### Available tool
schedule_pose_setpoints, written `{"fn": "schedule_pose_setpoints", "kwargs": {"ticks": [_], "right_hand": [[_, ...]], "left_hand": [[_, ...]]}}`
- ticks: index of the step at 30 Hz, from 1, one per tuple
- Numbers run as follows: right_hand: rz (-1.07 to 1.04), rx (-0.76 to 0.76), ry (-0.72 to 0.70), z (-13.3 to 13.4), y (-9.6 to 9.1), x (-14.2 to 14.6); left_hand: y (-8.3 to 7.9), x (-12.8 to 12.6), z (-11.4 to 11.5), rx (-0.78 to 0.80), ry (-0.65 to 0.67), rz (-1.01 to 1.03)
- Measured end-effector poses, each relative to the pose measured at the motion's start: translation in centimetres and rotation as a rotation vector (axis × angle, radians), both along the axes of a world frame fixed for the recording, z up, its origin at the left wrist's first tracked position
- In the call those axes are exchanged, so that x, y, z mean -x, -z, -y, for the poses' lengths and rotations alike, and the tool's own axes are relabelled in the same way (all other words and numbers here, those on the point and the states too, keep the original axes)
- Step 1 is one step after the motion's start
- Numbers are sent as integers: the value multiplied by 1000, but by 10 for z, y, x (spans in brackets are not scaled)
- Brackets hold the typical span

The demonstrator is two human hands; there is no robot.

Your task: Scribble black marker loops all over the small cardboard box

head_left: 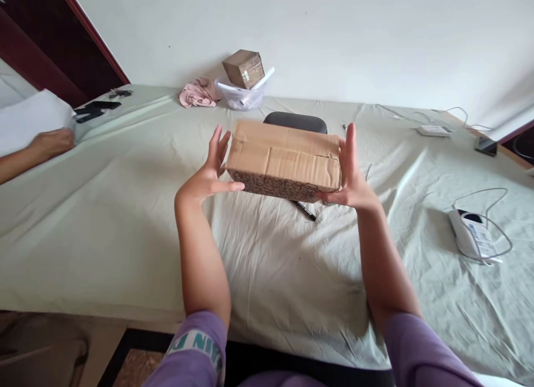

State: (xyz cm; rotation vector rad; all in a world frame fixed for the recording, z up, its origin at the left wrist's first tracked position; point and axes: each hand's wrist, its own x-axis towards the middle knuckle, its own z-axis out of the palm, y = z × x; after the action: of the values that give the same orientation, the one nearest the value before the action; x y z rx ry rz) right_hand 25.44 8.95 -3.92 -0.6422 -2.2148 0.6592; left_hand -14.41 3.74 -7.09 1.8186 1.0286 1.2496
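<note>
I hold a brown cardboard box [283,160] up above the table, gripped between both palms at its short ends. My left hand [211,170] presses its left end, fingers stretched upward and thumb under the front edge. My right hand [351,173] presses the right end the same way. The box's top flaps are closed and creased. A black pen [306,211] lies on the cloth just under the box.
A pale green cloth [125,220] covers the table. A dark pad [296,122] lies behind the box. At the back stand a white tub [242,98] with a small carton [244,68] and a pink cloth [198,92]. A white device with cables [471,234] lies right. Another person's hand [52,142] holds paper at left.
</note>
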Motion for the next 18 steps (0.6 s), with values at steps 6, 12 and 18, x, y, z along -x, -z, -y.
{"fn": "schedule_pose_setpoints", "kwargs": {"ticks": [6,12,18], "right_hand": [[21,-40,-23,18,-12,-4],[-55,211,8,26,-29,-12],[-144,706,240,20,-36,-7]], "left_hand": [[-34,-14,22,-179,-8,-221],[-50,-27,38,-263,-93,-213],[-75,-55,62,-407,7,-256]]}}
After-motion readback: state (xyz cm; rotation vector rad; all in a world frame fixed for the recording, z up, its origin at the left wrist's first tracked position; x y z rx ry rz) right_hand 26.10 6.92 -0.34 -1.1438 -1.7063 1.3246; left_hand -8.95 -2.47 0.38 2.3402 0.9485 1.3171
